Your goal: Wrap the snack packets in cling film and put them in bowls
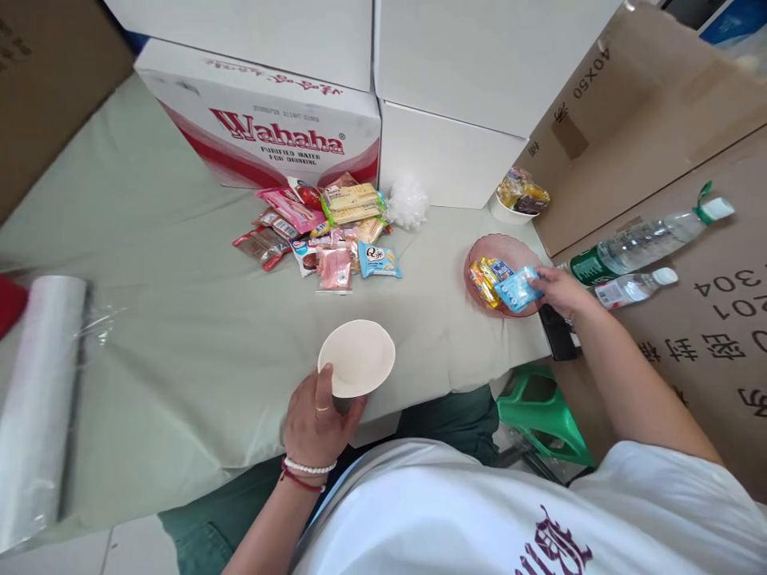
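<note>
My left hand (317, 411) grips the near left side of a white paper bowl (363, 355), thumb over its rim. The bowl is tilted a little, and nothing shows inside it. At the right, my right hand (560, 289) pinches a blue snack packet (518, 289) over a pink see-through bowl (473, 259). Yellow snack packets (486, 279) lie in that pink bowl, partly covered by the blue one. Farther back on the cloth is a pile of wrapped snacks (335, 228), with a light blue packet (379, 260) at its near right edge.
A Wahaha water carton (269, 120) and white boxes (455, 152) stand behind the snacks, beside a clear plastic bundle (407, 201). A filled paper bowl (509, 212), bottles (647, 239) and brown cardboard (719, 263) are at right. A plastic roll (45, 399) lies left; a green stool (548, 415) stands below.
</note>
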Available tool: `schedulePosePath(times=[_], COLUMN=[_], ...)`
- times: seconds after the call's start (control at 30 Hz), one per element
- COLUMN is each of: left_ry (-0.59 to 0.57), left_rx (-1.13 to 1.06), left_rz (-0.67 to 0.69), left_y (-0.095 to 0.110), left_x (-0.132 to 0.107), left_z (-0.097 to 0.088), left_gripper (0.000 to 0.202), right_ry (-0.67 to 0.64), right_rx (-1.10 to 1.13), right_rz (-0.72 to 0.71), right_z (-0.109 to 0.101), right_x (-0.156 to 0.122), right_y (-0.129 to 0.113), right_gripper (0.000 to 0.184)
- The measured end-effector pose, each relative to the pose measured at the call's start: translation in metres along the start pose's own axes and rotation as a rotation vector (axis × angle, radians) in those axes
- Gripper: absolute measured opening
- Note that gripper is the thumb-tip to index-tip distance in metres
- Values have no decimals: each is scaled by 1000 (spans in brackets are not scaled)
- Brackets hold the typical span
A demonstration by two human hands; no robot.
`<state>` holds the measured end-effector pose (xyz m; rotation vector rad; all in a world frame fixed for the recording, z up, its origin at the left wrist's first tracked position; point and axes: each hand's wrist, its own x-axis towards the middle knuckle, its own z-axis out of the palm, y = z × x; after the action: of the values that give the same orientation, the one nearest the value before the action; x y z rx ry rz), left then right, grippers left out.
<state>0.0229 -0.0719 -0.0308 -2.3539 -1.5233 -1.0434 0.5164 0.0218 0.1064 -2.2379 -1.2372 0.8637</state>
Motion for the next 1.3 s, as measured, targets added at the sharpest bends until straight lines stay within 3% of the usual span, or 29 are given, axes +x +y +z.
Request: schedulePosePath(times=[0.17, 0.27, 0.33, 0.47, 0.57, 0.67, 0.73, 0.83, 1.03, 1.17, 1.23, 1.3], left_ry=[4, 15, 17, 14, 23, 20, 11, -7, -3, 3, 5, 1], left_rx=[18, 23, 20, 0, -2, 2, -4, -30, -85, -87, -80, -77], left_rz=[-2, -4, -10, -16, -23, -12, 4, 10, -13, -48, -43, -31], left_y=[1, 2, 2, 2, 1, 1, 1, 2, 3, 2, 1, 0], left_x=[1, 2, 2, 0, -1, -1, 0, 2, 4, 0, -1, -2], left_z=[-1, -1, -1, 0, 1, 1, 0, -3, -7, -5, -5, -5], left_gripper=[85, 83, 83, 84, 85, 86, 85, 80, 72, 71, 71, 70], right_ry=[127, 200, 272, 344, 244, 318, 388, 386, 290, 242, 350, 560], right_rx=[-902, -1107, -1050, -644, -498, -510, -496, -485, -477, -421, -329, -177], right_rz=[-101, -227, -301, -554, -771, -808, -792, -793, -798, -848, -848, -724], right_z=[39, 42, 39, 44, 65, 92, 104, 113, 125, 135, 128, 109], right_x=[-15, -18, -22, -47, -76, -86, -76, -38, 46, 64, 67, 75], right_y=[7, 1, 0, 12, 31, 49, 53, 43, -18, -55, -64, -63], right_gripper=[36, 38, 37, 38, 34, 36, 34, 35, 39, 40, 39, 39])
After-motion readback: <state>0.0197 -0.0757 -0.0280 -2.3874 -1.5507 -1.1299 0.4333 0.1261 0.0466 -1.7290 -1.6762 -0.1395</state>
